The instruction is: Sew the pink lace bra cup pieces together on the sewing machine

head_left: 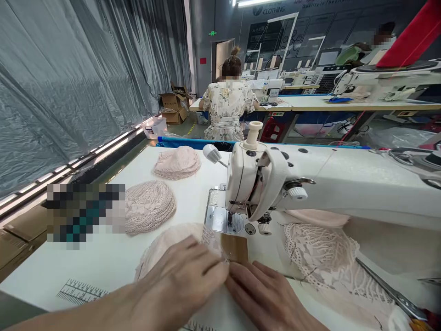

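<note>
My left hand lies on a pale pink lace piece on the white table, fingers together and pressing it flat just in front of the sewing machine's needle plate. My right hand rests beside it, fingertips touching the left hand's fingertips at the fabric edge. The white sewing machine stands directly behind both hands. Whether either hand pinches the lace is unclear.
Two stacks of pink lace cups lie at left. More lace and scissors lie at right under the machine arm. A person in a floral dress sits ahead at another table. Plastic sheeting hangs at left.
</note>
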`<state>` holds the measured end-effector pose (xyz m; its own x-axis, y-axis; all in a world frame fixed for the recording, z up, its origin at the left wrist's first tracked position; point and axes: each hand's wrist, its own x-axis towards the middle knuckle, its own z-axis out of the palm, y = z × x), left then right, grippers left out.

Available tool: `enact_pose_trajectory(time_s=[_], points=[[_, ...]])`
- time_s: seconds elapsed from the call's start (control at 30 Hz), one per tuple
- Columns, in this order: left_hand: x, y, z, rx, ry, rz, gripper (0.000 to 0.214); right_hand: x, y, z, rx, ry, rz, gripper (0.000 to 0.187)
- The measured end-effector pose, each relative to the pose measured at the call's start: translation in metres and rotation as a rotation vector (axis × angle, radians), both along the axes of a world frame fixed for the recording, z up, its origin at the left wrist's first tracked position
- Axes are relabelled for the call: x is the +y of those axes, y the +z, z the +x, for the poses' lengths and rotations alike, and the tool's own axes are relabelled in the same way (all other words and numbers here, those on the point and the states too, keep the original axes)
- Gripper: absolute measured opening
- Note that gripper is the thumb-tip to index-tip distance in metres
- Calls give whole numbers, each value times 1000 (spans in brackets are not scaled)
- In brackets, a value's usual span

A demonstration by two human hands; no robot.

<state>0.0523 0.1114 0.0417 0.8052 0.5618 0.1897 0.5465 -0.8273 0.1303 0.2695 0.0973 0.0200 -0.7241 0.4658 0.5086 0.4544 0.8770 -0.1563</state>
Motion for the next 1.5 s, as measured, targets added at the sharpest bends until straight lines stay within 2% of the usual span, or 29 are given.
enact_pose_trajectory(time_s=[0.07,0.13,0.17,0.23,0.37,0.53,0.7,0.9,1.1,1.23,1.3,1.37,1.47,1.5], points=[[27,13,21,-54,-134,-155,56,0,1,3,16,21,38,36],[51,17,30,-40,-253,-396,59,2,1,6,14,43,63,35],[61,17,30,-39,-256,-502,55,3,-1,8,10,49,64,35],[74,12,22,-44,-163,-607,48,5,-3,10,-1,37,42,34],[78,4,1,-97,131,-586,36,7,-9,10,-15,6,-34,33],[74,-7,-3,-90,245,-619,29,11,-18,6,-5,-32,-67,33],[73,-14,0,-108,258,-562,28,12,-19,4,-22,-74,-64,36],[71,-13,4,-80,257,-514,29,13,-18,5,-41,-95,-44,38],[70,-17,4,-74,259,-515,31,15,-22,4,-63,-88,43,40],[80,-16,7,-80,236,-495,33,16,-24,4,-67,-118,99,40],[88,-15,12,-69,158,-426,31,16,-26,4,-63,-145,134,39],[93,-15,15,-67,113,-256,25,16,-28,4,-68,-177,151,40],[87,-17,19,-96,185,20,29,17,-30,3,-39,-212,179,44],[81,-18,20,-103,203,59,33,16,-30,3,-25,-216,189,44]])
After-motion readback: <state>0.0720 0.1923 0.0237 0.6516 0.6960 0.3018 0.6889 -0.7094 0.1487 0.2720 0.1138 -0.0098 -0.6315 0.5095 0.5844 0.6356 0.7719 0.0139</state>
